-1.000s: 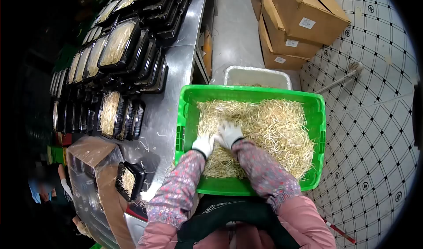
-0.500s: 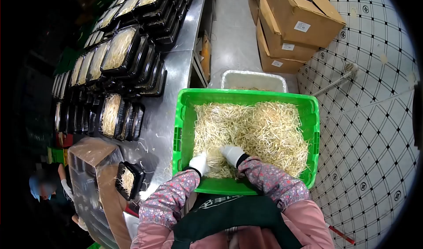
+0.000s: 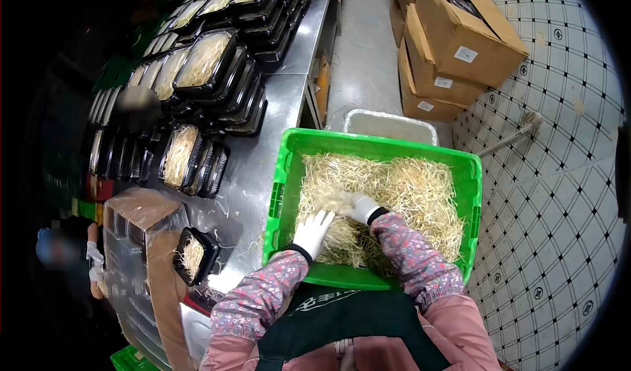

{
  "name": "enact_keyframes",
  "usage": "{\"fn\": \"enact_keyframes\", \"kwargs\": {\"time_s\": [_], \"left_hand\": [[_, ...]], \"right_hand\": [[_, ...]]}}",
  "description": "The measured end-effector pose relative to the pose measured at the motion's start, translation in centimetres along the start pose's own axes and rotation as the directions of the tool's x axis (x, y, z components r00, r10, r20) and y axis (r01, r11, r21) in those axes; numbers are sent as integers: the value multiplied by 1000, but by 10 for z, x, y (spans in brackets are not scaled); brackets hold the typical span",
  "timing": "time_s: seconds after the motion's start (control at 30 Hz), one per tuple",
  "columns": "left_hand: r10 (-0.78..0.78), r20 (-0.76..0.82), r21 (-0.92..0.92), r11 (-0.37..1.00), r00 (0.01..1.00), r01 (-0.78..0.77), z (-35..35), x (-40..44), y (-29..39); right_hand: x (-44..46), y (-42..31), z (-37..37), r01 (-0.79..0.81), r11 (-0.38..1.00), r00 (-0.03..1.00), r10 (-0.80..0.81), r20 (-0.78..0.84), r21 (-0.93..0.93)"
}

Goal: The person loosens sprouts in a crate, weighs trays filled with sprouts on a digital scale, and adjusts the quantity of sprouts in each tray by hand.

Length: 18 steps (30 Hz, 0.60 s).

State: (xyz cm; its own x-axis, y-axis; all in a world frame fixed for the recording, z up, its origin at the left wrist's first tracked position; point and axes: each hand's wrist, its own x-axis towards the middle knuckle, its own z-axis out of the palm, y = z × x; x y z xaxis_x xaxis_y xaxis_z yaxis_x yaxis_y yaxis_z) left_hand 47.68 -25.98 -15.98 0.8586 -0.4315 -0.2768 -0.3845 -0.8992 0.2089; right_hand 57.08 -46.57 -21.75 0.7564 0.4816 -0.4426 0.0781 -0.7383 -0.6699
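In the head view, a large green plastic crate [image 3: 474,226] is standing in front of the person, beside a shiny metal table [image 3: 246,174], and is holding a thick bed of pale, thin bean sprouts [image 3: 424,207]. The white-gloved left hand [image 3: 313,233] is resting palm down on the sprouts near the crate's left side, its fingers reaching out nearly straight and slightly apart, without closing round anything. The white-gloved right hand [image 3: 361,208] is working just beside it, its fingers partly bending toward a blurred clump of sprouts; whether they are gripping it, one cannot tell. Floral-patterned sleeves [image 3: 417,256] are covering the forearms.

On the table, black plastic trays filled with sprouts [image 3: 205,59] are standing in tall stacks, and a single black tray [image 3: 196,256] with a smaller heap of sprouts is lying nearer the person, beside a brown cardboard box wrapped in clear plastic [image 3: 148,233]. Beyond the crate, a white tub [image 3: 391,126] is sitting on the floor near stacked brown cardboard boxes [image 3: 453,49]. At the far left, a co-worker's white-gloved hands [image 3: 95,260] are showing.
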Motion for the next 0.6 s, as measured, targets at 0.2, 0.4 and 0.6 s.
{"fn": "enact_keyframes", "kwargs": {"time_s": [0.2, 0.4, 0.6], "left_hand": [[-237, -105, -520, 841, 966, 150, -11, -63, -22], [-620, -197, -910, 404, 760, 93, -59, -142, -32], [-859, -510, -830, 478, -48, 287, -35, -263, -114]], "right_hand": [[4, -28, -23, -39, 948, 981, 96, 170, -315], [7, -73, 16, -93, 907, 993, 114, 28, -411], [-20, -66, 88, 65, 833, 987, -133, -85, -550]]}}
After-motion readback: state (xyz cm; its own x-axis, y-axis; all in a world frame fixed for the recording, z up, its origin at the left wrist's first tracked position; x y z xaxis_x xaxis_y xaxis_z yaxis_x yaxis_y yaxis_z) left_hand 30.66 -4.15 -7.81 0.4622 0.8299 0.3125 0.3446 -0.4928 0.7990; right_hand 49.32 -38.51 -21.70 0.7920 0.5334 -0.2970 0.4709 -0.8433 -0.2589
